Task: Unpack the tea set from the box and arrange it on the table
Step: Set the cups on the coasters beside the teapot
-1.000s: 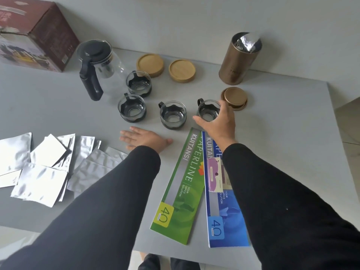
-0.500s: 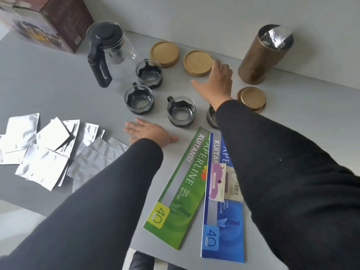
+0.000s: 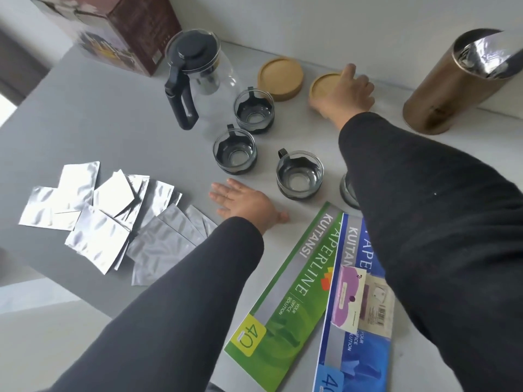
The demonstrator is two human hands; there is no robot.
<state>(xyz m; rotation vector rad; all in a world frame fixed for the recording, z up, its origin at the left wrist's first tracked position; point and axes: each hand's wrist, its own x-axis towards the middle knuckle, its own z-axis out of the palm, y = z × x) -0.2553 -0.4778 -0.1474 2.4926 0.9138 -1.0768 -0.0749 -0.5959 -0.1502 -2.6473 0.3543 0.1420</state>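
Glass cups (image 3: 300,174) in black holders; right hand (image 3: 343,93) grips wooden coaster (image 3: 324,86), left hand (image 3: 244,200) flat.

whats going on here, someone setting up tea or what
A person is laying out a tea set on a grey table. The right hand reaches to the far side and rests on one of two wooden coasters; whether it grips it is unclear. The left hand lies flat on the table. A glass teapot and glass cups are already out, and the box sits in the far corner.
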